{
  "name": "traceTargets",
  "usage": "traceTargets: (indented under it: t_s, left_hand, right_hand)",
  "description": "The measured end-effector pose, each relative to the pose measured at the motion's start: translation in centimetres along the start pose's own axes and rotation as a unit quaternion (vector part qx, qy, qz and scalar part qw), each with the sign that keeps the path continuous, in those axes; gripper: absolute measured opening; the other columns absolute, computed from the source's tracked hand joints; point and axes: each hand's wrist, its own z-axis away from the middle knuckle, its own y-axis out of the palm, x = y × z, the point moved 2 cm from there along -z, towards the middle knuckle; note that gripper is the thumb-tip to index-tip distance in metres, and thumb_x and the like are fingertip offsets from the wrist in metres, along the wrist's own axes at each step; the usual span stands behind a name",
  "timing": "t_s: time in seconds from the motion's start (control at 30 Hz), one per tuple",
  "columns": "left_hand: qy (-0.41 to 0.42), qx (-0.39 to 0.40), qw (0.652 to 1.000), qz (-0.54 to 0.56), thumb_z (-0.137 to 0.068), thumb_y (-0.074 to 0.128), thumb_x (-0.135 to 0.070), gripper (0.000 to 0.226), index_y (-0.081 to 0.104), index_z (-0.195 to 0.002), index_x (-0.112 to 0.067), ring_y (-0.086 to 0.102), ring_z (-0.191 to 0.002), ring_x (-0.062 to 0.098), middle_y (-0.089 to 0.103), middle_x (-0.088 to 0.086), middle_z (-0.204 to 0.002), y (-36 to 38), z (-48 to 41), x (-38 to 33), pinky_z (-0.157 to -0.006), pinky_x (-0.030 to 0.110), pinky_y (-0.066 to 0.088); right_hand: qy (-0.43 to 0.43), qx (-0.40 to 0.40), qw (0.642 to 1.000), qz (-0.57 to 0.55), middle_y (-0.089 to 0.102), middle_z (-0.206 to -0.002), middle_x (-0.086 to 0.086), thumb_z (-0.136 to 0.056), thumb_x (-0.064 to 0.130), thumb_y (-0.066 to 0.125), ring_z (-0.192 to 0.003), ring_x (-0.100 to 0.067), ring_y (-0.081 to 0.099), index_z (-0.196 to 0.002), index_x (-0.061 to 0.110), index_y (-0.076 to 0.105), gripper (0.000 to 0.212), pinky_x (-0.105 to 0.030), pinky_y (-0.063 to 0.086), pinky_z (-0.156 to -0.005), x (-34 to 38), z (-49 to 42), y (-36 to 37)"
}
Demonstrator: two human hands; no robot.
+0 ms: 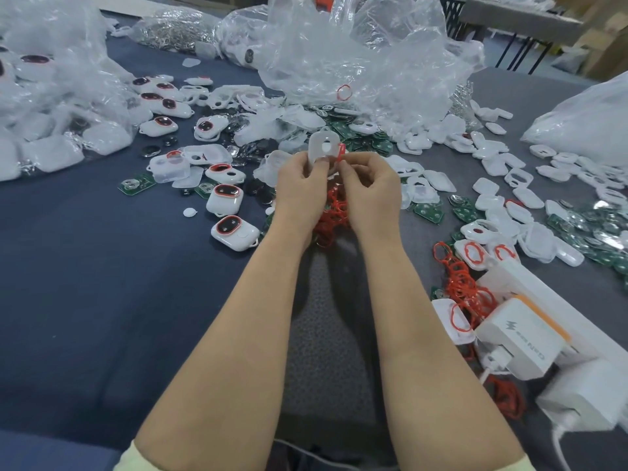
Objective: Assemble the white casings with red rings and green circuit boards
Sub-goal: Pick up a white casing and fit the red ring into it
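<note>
1. Both forearms reach forward side by side from the bottom of the view, and the hands meet above the table, raised off the blue cloth (102, 266).
2. The left hand (300, 185) grips the white casing (323, 147) from its lower left. The fingers curl behind it and the thumb lies across its lower face.
3. The right hand (370, 192) sits just right of the casing, fingers bent inward. Thumb and forefinger pinch a red ring (341, 153) against the casing's right edge.
4. The casing stands roughly upright between the two hands, its top poking above the fingertips. It is a rounded, translucent white shell with a small loop at the top and a pale oval opening in its middle.
5. Only a short red strip of the ring shows beside the casing. How far it is seated cannot be told.
6. Directly below the casing, under the wrists, lies a tangled heap of red rings (334, 212).
7. Just beyond the casing and to its right, green circuit boards (380, 144) lie scattered among loose white shells.
8. Left of the casing and nearer the camera, finished casings (234, 229) rest on the cloth, each with a red ring round a dark window.
9. Far behind the casing rises a crumpled clear plastic bag (356, 62).
10. Well to the casing's lower right sits a white charger (520, 338).
</note>
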Motion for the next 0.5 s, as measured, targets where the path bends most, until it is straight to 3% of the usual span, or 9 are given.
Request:
traceTargets:
  t_s: [0.1, 0.17, 0.27, 0.43, 0.5]
  left_hand:
    - [-0.022, 0.008, 1.0, 0.017, -0.097, 0.051, -0.011, 0.023, 0.063, -0.103, 0.008, 0.062, -0.094, 0.031, 0.064, 0.031, -0.105, 0.04, 0.03, 0.08, -0.094, 0.054, 0.047]
    - [-0.033, 0.023, 0.998, 0.056, -0.096, 0.049, -0.007, 0.02, 0.063, -0.103, 0.006, 0.065, -0.099, 0.035, 0.067, 0.026, -0.102, 0.12, 0.06, 0.06, -0.094, 0.047, 0.051]
    - [-0.057, 0.05, 0.99, 0.122, -0.095, 0.048, -0.004, 0.017, 0.063, -0.091, 0.001, 0.066, -0.078, 0.016, 0.067, 0.012, -0.084, 0.34, 0.04, 0.02, -0.08, 0.026, 0.053]
    - [-0.07, 0.058, 0.982, 0.164, -0.101, 0.041, -0.007, 0.027, 0.06, -0.082, -0.005, 0.062, -0.074, 0.011, 0.063, 0.007, -0.082, 0.5, 0.15, -0.02, -0.08, 0.02, 0.053]
    - [-0.074, 0.04, 0.981, 0.174, -0.102, 0.042, -0.009, 0.023, 0.058, -0.087, -0.005, 0.061, -0.072, 0.01, 0.062, 0.006, -0.084, 0.39, 0.0, 0.07, -0.077, 0.018, 0.052]
  right_hand:
    - [-0.013, -0.007, 1.0, 0.011, 0.065, -0.08, 0.001, -0.087, 0.011, 0.065, -0.081, -0.019, 0.063, -0.084, 0.014, 0.063, 0.005, -0.04, 0.051, -0.083, -0.01, 0.02, 0.05]
    - [-0.021, -0.014, 0.999, 0.028, 0.067, -0.083, -0.001, -0.087, 0.012, 0.065, -0.081, -0.018, 0.063, -0.086, 0.01, 0.064, 0.003, -0.038, 0.05, -0.083, -0.02, 0.04, -0.01]
    - [-0.034, -0.032, 0.998, 0.044, 0.068, -0.085, -0.004, -0.088, 0.013, 0.065, -0.078, -0.015, 0.061, -0.088, 0.006, 0.066, 0.007, -0.031, 0.049, -0.079, -0.04, 0.05, -0.33]
    - [-0.043, -0.059, 0.997, 0.005, 0.058, -0.075, 0.007, -0.087, 0.009, 0.067, -0.066, -0.001, 0.053, -0.089, 0.01, 0.057, 0.01, -0.012, 0.043, -0.068, 0.21, -0.07, -0.78]
    - [-0.025, -0.054, 0.998, -0.02, 0.058, -0.077, 0.005, -0.087, 0.008, 0.066, -0.069, -0.004, 0.056, -0.094, 0.014, 0.053, 0.015, -0.014, 0.046, -0.07, 0.1, -0.22, -0.82]
